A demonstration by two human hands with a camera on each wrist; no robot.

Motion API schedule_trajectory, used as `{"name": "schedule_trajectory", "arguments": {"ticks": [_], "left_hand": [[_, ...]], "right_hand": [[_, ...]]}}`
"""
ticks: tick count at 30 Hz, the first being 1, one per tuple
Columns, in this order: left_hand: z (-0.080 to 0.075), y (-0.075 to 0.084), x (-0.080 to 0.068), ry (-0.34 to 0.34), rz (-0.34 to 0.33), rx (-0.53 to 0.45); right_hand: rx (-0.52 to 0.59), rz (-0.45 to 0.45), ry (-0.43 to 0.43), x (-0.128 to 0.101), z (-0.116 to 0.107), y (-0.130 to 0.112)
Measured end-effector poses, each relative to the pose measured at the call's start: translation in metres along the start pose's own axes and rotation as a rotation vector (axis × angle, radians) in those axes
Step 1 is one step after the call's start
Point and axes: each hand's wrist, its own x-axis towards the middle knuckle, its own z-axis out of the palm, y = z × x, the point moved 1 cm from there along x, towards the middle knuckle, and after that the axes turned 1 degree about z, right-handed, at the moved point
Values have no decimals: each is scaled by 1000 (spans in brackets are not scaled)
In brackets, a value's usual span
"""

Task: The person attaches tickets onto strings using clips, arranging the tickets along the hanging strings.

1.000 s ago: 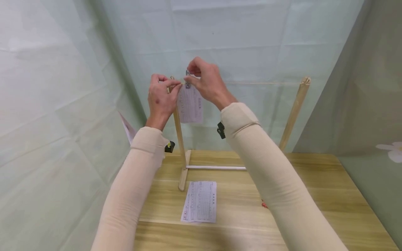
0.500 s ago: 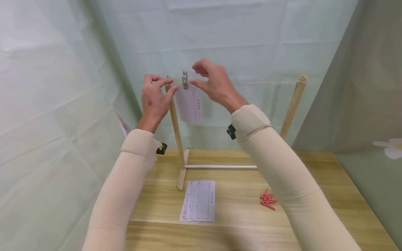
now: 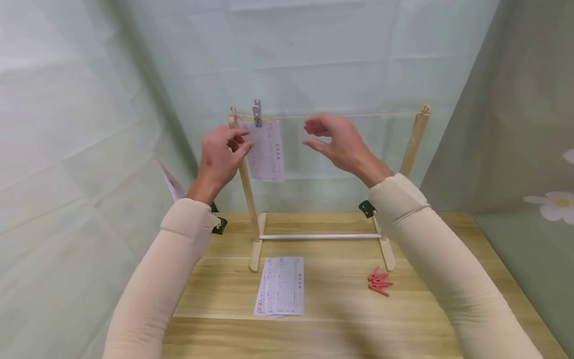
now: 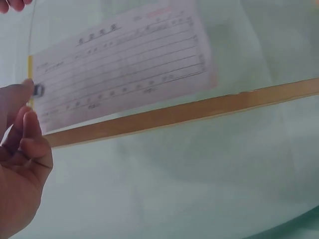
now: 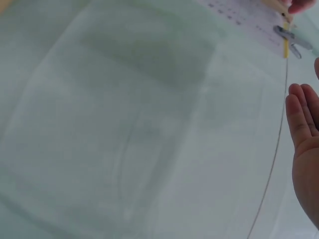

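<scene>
Both relaxed, grasping nothing: left hand (image 3: pixel 220 157) at nine o'clock of grey-pegged printed paper slip (image 3: pixel 267 150), writing unreadable; right hand (image 3: pixel 337 144) at three o'clock.

Pale green sheeting (image 3: pixel 314 55), creased into faint squares, hangs as the backdrop across the top and left of the frame. A darker green panel with white flower prints (image 3: pixel 556 204) fills the right side. A light wooden table (image 3: pixel 341 329) spans the lower centre under soft, even light.
</scene>
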Motion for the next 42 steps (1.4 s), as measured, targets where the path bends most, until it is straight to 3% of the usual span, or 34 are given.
{"name": "schedule_trajectory", "arguments": {"ticks": [13,24,31,42], "left_hand": [[19,-9,-35,-130,38,-49],[37,-23,-72,-202,-17,-88],[55,-33,-106,-270,-83,-137],[96,-42,-171,-407,-165,-220]], "right_hand": [[-8,25,13,-55,-6,41],[-49,107,-13,-121,-12,84],[-23,123,-34,-159,3,106],[-24,277,-89,-228,38,140]]}}
